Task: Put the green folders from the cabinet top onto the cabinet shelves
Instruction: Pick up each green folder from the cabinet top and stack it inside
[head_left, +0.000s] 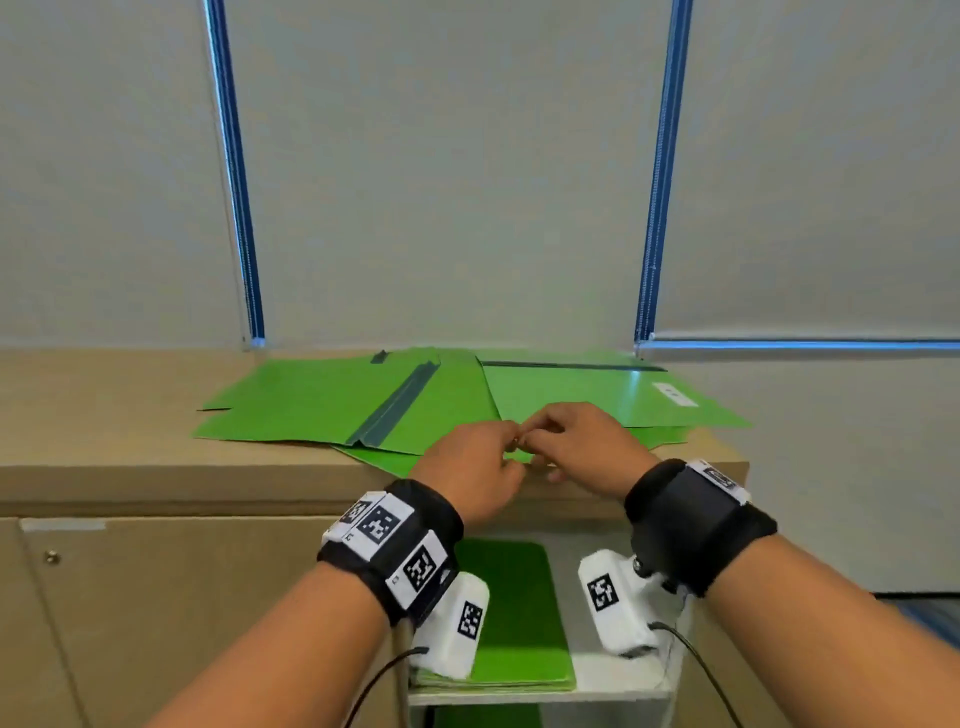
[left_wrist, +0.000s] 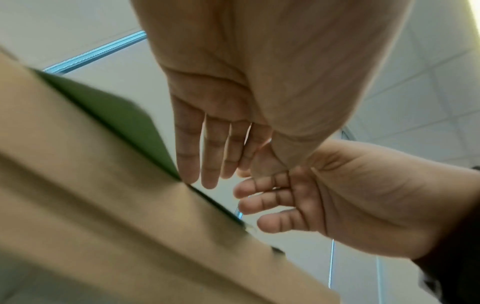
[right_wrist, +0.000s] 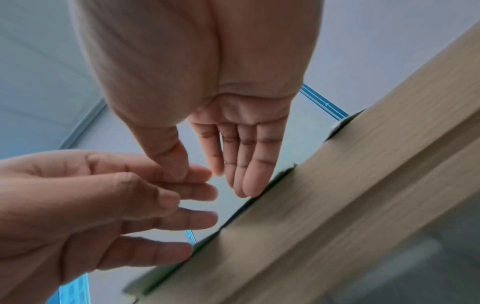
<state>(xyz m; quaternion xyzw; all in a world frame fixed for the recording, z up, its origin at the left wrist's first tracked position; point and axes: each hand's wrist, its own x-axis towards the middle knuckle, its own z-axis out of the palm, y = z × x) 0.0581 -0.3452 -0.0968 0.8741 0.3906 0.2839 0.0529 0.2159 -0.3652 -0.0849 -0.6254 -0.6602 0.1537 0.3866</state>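
Several green folders (head_left: 311, 400) lie spread and overlapping on the tan cabinet top (head_left: 104, 415). One folder corner (head_left: 379, 460) sticks out over the front edge. My left hand (head_left: 470, 467) and right hand (head_left: 582, 447) meet over that edge, fingertips touching each other. In the left wrist view my left hand (left_wrist: 215, 102) has straight fingers, the little finger by the folder's underside (left_wrist: 124, 123). The right hand (right_wrist: 233, 123) also has straight fingers, their tips at the folder edge (right_wrist: 275, 176). Neither hand grips a folder. More green folders (head_left: 519, 613) lie stacked on the open shelf below.
A closed tan cabinet door (head_left: 182, 597) is at the lower left. The white shelf board (head_left: 613, 675) has bare room right of the stack. Window blinds with blue rails (head_left: 239, 208) rise behind the cabinet. The cabinet's right end (head_left: 737, 467) is near my right wrist.
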